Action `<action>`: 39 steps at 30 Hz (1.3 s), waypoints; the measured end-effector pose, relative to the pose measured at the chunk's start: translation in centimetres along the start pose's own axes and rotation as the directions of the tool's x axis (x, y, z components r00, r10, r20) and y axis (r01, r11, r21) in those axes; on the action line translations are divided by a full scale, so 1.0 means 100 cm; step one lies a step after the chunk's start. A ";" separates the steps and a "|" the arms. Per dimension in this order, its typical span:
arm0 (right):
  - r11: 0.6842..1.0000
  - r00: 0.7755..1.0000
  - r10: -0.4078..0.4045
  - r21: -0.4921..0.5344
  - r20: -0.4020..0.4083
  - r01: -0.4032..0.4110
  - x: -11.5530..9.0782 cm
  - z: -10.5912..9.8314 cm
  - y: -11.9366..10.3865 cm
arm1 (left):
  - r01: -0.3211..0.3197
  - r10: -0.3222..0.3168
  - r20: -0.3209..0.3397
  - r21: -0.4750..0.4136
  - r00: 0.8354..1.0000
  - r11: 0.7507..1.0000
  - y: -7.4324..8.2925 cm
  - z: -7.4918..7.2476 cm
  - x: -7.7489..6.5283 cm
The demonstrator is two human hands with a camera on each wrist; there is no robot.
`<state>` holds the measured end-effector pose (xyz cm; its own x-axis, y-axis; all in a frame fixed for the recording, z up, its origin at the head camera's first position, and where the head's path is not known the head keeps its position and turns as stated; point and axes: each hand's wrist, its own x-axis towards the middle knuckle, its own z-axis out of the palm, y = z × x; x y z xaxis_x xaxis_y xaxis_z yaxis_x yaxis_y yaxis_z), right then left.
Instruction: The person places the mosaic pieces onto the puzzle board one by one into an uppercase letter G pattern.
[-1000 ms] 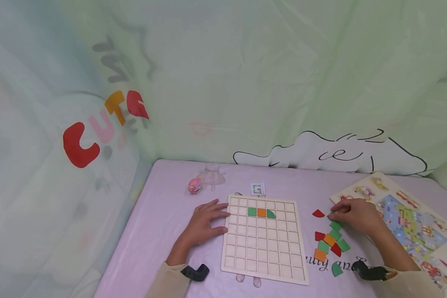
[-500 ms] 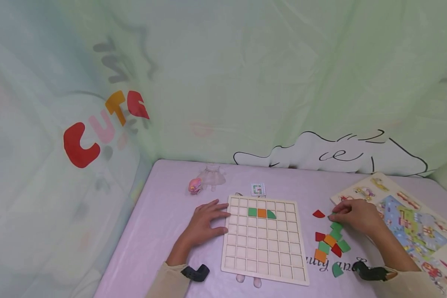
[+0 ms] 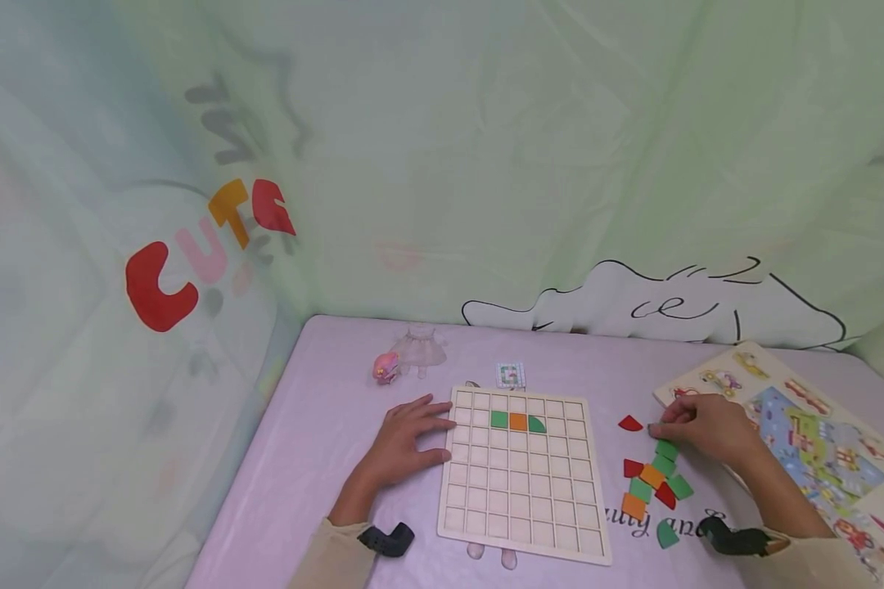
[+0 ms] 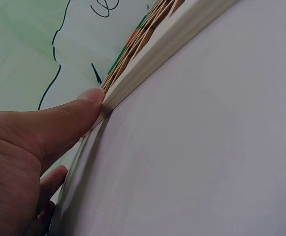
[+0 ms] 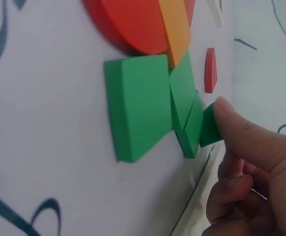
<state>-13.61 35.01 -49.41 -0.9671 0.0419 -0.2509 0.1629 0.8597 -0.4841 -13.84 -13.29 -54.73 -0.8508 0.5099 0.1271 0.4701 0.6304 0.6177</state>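
A wooden grid board point(image 3: 519, 491) lies flat, with a green square, an orange square point(image 3: 518, 421) and a green quarter-round piece side by side in one of its upper rows. My left hand point(image 3: 411, 442) rests at the board's left edge, fingers spread; in the left wrist view the thumb touches the rim. Over on the right, my right hand point(image 3: 707, 425) pinches a small green piece point(image 5: 210, 127) between thumb and fingers, its full shape hidden. Just below that hand is a loose pile of green, orange and red pieces point(image 3: 651, 474). A red quarter-round piece point(image 3: 630, 423) lies apart.
At the right, a wooden picture puzzle point(image 3: 818, 442) lies slantwise under the right forearm. Behind the grid board are a small patterned card point(image 3: 511, 375) and a pink toy point(image 3: 386, 368). Printed fabric walls rise at the table's back and left.
Hardly anything differs. The right hand keeps its place with the green piece, its fingers shifting slightly. The left hand and the board stay still.
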 end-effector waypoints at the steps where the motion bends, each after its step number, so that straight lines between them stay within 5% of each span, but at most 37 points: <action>1: 1.000 1.000 -0.006 -0.003 0.004 0.006 0.000 0.000 0.000 | 0.000 0.000 0.000 0.000 1.000 1.000 0.000 0.000 0.000; 18: 0.987 0.995 -0.084 0.141 0.044 0.077 0.004 0.017 -0.019 | -0.008 0.008 0.013 0.007 1.000 1.000 -0.002 0.001 0.001; 28: 0.963 0.985 -0.152 0.238 0.082 0.129 0.004 0.028 -0.051 | -0.020 0.020 0.006 0.016 1.000 1.000 -0.005 0.000 0.002; 39: 0.942 0.987 -0.092 0.333 0.131 0.044 0.014 0.049 -0.082 | -0.027 0.027 -0.003 0.019 1.000 0.999 -0.007 0.003 0.001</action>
<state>-15.31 25.50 -49.90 -0.9441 -0.1042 -0.3127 0.1765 0.6417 -0.7464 -14.18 -13.48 -55.35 -0.8386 0.5248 0.1460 0.4972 0.6276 0.5991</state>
